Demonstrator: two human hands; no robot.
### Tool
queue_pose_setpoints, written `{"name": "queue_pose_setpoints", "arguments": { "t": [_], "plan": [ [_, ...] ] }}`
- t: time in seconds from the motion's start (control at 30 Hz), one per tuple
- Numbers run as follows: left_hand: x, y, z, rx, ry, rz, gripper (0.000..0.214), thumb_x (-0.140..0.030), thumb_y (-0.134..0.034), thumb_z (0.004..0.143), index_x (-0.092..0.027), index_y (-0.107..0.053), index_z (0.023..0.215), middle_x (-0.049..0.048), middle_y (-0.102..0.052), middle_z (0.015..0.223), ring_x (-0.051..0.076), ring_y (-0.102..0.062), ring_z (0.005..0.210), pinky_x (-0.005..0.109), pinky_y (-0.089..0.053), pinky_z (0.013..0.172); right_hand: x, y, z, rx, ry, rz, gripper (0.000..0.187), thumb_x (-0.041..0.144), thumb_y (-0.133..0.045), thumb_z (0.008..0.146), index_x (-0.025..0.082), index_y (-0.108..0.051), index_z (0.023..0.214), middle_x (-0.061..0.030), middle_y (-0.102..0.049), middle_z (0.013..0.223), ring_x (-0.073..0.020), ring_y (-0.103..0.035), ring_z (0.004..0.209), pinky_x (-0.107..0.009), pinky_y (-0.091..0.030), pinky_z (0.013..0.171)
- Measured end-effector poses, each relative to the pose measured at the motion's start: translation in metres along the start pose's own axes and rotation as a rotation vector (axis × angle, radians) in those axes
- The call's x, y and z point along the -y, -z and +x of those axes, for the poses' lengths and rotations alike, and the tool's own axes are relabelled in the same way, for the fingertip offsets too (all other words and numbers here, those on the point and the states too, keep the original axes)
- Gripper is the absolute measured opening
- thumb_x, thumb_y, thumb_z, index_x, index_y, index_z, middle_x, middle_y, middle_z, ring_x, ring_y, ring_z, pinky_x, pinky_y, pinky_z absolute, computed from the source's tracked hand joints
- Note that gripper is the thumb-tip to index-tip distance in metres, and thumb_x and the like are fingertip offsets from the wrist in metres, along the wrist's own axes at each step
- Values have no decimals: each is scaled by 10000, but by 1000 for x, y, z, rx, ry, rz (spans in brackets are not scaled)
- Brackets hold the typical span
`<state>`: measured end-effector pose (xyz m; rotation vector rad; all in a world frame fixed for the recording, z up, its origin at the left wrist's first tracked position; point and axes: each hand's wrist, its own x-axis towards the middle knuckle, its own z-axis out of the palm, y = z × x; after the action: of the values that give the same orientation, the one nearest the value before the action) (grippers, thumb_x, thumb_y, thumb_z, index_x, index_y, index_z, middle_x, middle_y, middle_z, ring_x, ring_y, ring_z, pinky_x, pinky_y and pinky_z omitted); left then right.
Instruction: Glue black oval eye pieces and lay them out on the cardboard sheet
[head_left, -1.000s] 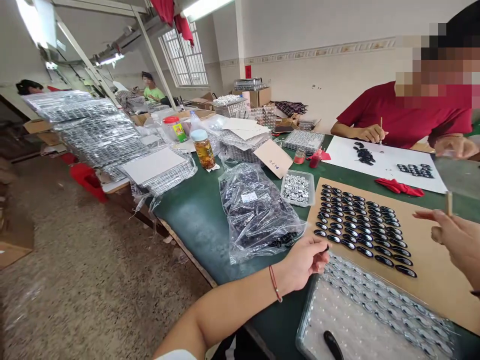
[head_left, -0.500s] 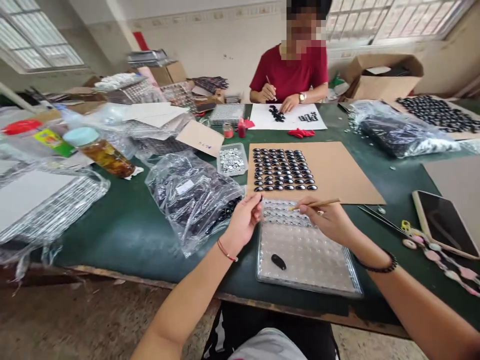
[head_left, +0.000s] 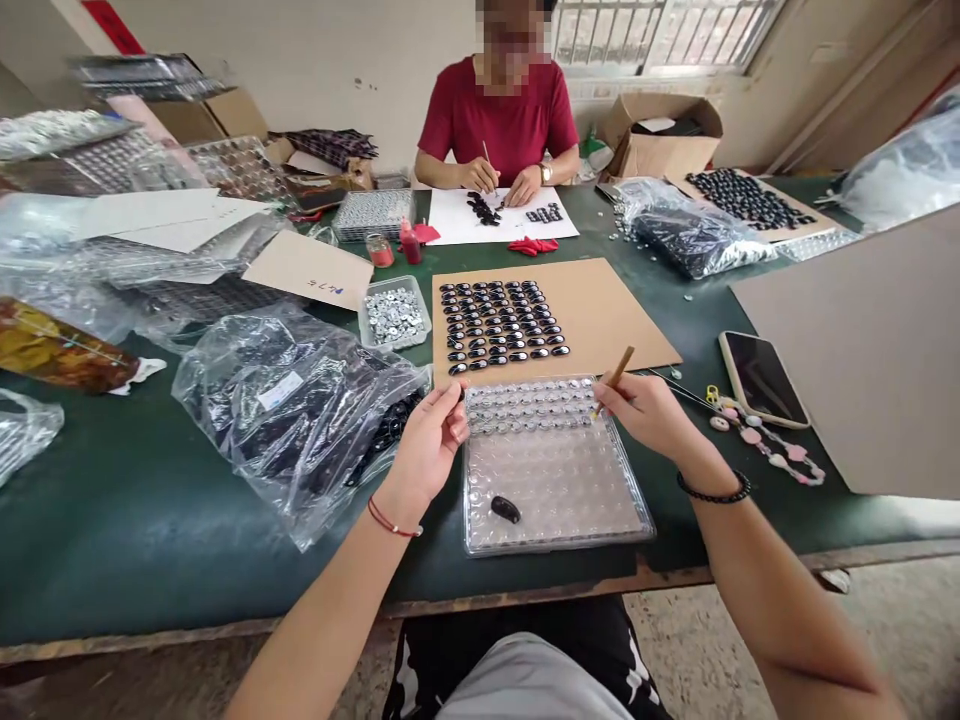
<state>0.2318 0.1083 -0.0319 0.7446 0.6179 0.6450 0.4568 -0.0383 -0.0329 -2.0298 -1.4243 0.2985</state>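
At the left, a plastic bag is lying with its black contents showing near the left hand; if the forearm is catching its loose edge, pieces could be spilling. This hand is pinching a small dark piece above the far left corner of a clear tray – it seems to be an oval one, but the fingers are covering most of it. Such a small grip could be slipping if the piece is smooth. Beyond the tray, glossy black pieces are lying in rows on a brown board; a knuckle brushing them could be breaking the order. One loose black oval is resting on the tray's near part, and a tilt could be sliding it. The right hand is gripping a wooden stick, tip downward – pressing too hard could be shifting the tray.
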Motion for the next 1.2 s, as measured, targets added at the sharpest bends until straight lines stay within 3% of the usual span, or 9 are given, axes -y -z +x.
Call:
{"name": "queue_pose_setpoints", "arguments": {
  "t": [0.13,0.27,0.4,0.53,0.7,0.83,1.0,1.2],
  "plan": [
    [5,-2,-1,15,3,120,229,-295,-666,723,-133,-625,881,-46,-395,558,30,-337,462,138,-275,421,7,4,-6,3,44,23,320,368,-424,867,154,-570,679,-26,-594,578,-139,-549,531,-229,-368,515],
    [11,-5,-8,18,-76,496,262,-394,-626,738,-134,-610,754,-45,-417,515,43,-318,438,163,-222,408,25,3,-17,-175,181,73,295,306,-428,877,164,-554,653,-16,-597,591,-112,-536,504,-219,-370,495],
    [16,-13,-18,202,-130,930,392,-440,-566,765,-128,-515,533,-29,-436,474,73,-368,460,195,-276,462,39,-12,-30,-255,478,74,124,200,-511,839,178,-569,732,2,-621,618,-97,-545,532,-218,-391,540],
    [18,-19,-25,309,-152,1121,277,-410,-561,775,-148,-609,699,0,-585,647,118,-492,600,213,-353,565,48,-21,-37,-193,674,89,34,152,-542,816,181,-559,813,5,-620,648,-95,-541,568,-231,-388,565],
    [20,-21,-29,333,-245,1273,237,-393,-535,805,-177,-620,856,-14,-599,683,120,-504,602,221,-355,591,56,-24,-39,-197,747,-25,18,152,-564,810,156,-547,808,-5,-605,623,-101,-510,545,-248,-365,540],
    [22,-22,-30,330,-242,1282,298,-390,-427,872,-168,-595,766,-23,-568,635,111,-492,591,214,-330,568,59,-29,-40,-202,771,-25,52,182,-565,819,155,-543,780,1,-592,592,-95,-493,521,-246,-353,519],
    [17,-22,-29,397,-232,1340,275,-324,-413,882,-159,-552,713,-28,-550,642,97,-466,598,205,-317,569,56,-30,-39,-71,753,39,69,147,-488,855,167,-530,804,-9,-607,659,-98,-527,586,-241,-385,564],
    [15,-20,-26,484,-258,1336,304,-329,-393,890,-157,-500,663,-41,-476,588,88,-418,568,203,-296,546,53,-35,-39,-58,631,117,108,151,-400,886,169,-485,822,-21,-577,677,-114,-506,596,-237,-393,563]
  ]
}}
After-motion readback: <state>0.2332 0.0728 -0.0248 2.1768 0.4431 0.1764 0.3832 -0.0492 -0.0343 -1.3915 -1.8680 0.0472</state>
